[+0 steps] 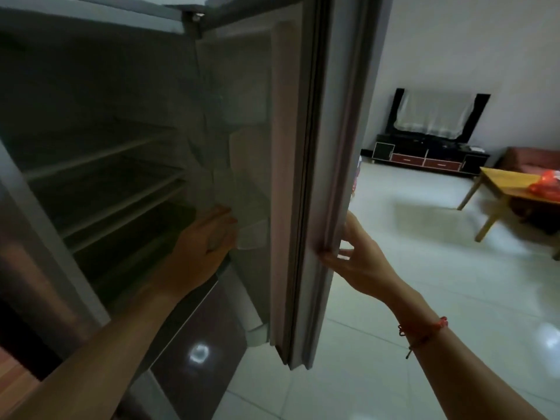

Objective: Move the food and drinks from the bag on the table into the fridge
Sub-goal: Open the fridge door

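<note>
The fridge (100, 165) stands open in front of me, dark inside, with bare wire shelves (115, 204). Its door (315, 177) swings out to the right, edge toward me. My right hand (354, 259) grips the door's outer edge low down. My left hand (206, 241) reaches inside by the door's inner shelf (251, 213); I cannot tell whether it holds anything. The red bag (545, 187) lies on a wooden table (503, 184) far off at the right.
A TV under a white cloth (433, 113) stands on a dark low cabinet (430, 156) against the far wall. A reddish sofa (536, 162) sits behind the table. Glossy tiled floor (409, 237) stretches between fridge and table.
</note>
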The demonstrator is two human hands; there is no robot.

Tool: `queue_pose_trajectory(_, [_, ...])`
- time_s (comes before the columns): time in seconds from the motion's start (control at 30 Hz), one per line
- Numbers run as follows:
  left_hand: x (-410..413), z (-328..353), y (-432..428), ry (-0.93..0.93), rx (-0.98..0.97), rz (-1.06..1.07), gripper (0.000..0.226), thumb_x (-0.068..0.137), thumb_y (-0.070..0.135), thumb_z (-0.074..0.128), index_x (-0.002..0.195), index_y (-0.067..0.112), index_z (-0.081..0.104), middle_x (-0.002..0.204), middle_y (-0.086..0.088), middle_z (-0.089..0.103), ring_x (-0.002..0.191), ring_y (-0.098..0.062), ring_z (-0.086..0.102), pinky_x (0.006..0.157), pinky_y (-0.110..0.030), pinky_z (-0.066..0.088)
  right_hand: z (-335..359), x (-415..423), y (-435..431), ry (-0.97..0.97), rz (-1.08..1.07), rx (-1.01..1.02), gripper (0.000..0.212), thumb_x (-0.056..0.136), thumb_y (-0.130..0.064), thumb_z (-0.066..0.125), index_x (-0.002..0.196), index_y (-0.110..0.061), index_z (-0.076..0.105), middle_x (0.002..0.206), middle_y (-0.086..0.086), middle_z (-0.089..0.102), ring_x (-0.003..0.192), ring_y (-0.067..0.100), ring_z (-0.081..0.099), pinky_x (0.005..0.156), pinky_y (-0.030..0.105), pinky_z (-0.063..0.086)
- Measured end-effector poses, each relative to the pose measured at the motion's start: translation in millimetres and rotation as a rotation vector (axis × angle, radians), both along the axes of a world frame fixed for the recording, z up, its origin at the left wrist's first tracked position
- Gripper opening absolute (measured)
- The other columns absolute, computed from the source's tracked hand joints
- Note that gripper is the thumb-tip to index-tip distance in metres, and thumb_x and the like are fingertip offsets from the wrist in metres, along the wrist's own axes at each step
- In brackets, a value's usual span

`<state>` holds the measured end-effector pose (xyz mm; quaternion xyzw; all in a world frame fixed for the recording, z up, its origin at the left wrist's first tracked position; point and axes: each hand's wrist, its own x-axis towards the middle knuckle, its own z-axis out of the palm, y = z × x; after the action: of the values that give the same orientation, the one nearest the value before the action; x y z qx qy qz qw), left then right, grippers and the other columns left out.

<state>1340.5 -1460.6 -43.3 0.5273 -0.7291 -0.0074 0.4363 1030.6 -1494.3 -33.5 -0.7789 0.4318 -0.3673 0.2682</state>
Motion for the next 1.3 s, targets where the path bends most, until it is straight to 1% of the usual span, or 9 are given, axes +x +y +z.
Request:
queue_pose_trajectory(0.17, [-16.1, -7.4, -21.5, -0.190, -0.026, -0.103, 0.054, 0.098, 0.053, 0.040, 0.136, 0.018, 0.056, 0.144, 0.003, 0.049, 0.140, -0.007, 0.037, 0.114, -0.024, 0.031, -1.2, -26.9, -12.7, -0.044, -0.187, -0.040, 0.078, 0.091, -0.009, 0.072, 0.153, -0.029, 0.029, 0.128, 0.000, 0.064, 0.119, 0.018, 0.061, 0.085, 0.031, 0.061])
queue_pose_trajectory(0.3, [-35.5, -9.5, -39.7, -0.195, -0.056, -0.164, 0.056, 0.099, 0.052, 0.037, 0.136, 0.014, 0.055, 0.145, -0.006, 0.049, 0.139, -0.020, 0.041, 0.111, -0.037, 0.037, -2.1, -43.0, -18.4, -0.089, -0.311, -0.051, 0.086, 0.091, -0.008, 0.072, 0.157, -0.032, 0.023, 0.130, 0.006, 0.063, 0.120, 0.021, 0.062, 0.085, 0.034, 0.062])
queue_pose_trajectory(0.4, [-42.8, -10.2, -54.1, -0.263, -0.062, -0.189, 0.052, 0.100, 0.051, 0.037, 0.137, 0.018, 0.054, 0.146, -0.009, 0.047, 0.140, -0.028, 0.039, 0.109, -0.048, 0.040, -2.6, -48.9, -17.7, -0.127, -0.419, -0.028, 0.090, 0.090, -0.013, 0.074, 0.160, -0.028, 0.019, 0.144, 0.010, 0.051, 0.128, 0.021, 0.054, 0.097, 0.042, 0.056])
queue_pose_trajectory(0.53, [-54.4, -11.1, -69.7, -0.369, -0.074, -0.209, 0.053, 0.100, 0.053, 0.033, 0.145, 0.026, 0.044, 0.148, -0.005, 0.043, 0.141, -0.028, 0.034, 0.107, -0.049, 0.042, -4.6, -51.8, -14.8, -0.107, -0.553, -0.193, 0.087, 0.086, -0.012, 0.077, 0.157, -0.019, 0.028, 0.142, 0.011, 0.049, 0.120, 0.013, 0.050, 0.101, 0.039, 0.053])
queue_pose_trajectory(0.7, [-73.2, -5.2, -91.1, -0.437, -0.122, -0.215, 0.052, 0.095, 0.040, 0.047, 0.143, 0.022, 0.049, 0.139, -0.012, 0.050, 0.132, -0.034, 0.041, 0.101, -0.049, 0.046, 3.4, -44.1, -23.9, -0.052, -0.421, -0.145, 0.085, 0.090, -0.013, 0.071, 0.159, -0.019, 0.022, 0.145, 0.012, 0.050, 0.131, 0.023, 0.051, 0.106, 0.044, 0.051])
queue_pose_trajectory(0.8, [-85.8, -1.6, -101.6, -0.450, -0.113, -0.204, 0.053, 0.092, 0.035, 0.047, 0.143, 0.022, 0.051, 0.136, -0.012, 0.051, 0.129, -0.035, 0.043, 0.102, -0.045, 0.044, 8.2, -42.0, -34.3, -0.015, -0.381, -0.071, 0.089, 0.094, -0.020, 0.068, 0.162, -0.021, 0.011, 0.157, 0.009, 0.037, 0.141, 0.021, 0.041, 0.109, 0.020, 0.037])
queue_pose_trajectory(0.87, [-93.4, 0.3, -110.2, -0.465, -0.123, -0.203, 0.053, 0.091, 0.032, 0.051, 0.142, 0.021, 0.052, 0.134, -0.013, 0.052, 0.125, -0.037, 0.047, 0.102, -0.046, 0.045, 10.8, -43.3, -42.4, -0.012, -0.394, -0.040, 0.090, 0.095, -0.022, 0.066, 0.162, -0.018, 0.007, 0.161, 0.008, 0.031, 0.144, 0.021, 0.037, 0.106, 0.014, 0.029])
queue_pose_trajectory(1.1, [-107.8, 0.2, -136.9, -0.514, -0.104, -0.235, 0.063, 0.085, 0.025, 0.058, 0.146, 0.018, 0.045, 0.142, -0.013, 0.046, 0.131, -0.034, 0.041, 0.107, -0.043, 0.041, 13.4, -51.4, -79.4, -0.056, -0.409, 0.038, 0.087, 0.099, -0.024, 0.058, 0.162, -0.014, -0.001, 0.169, 0.005, 0.007, 0.155, 0.020, 0.012, 0.117, 0.025, 0.018])
queue_pose_trajectory(1.3, [-117.2, 0.0, -162.8, -0.611, -0.117, -0.144, 0.062, 0.085, 0.035, 0.046, 0.145, 0.021, 0.046, 0.143, -0.014, 0.047, 0.129, -0.041, 0.043, 0.106, -0.058, 0.038, 13.3, -63.4, -124.1, -0.078, -0.453, 0.057, 0.091, 0.098, -0.028, 0.060, 0.162, -0.017, -0.003, 0.170, 0.005, 0.004, 0.155, 0.023, 0.011, 0.122, 0.037, 0.020])
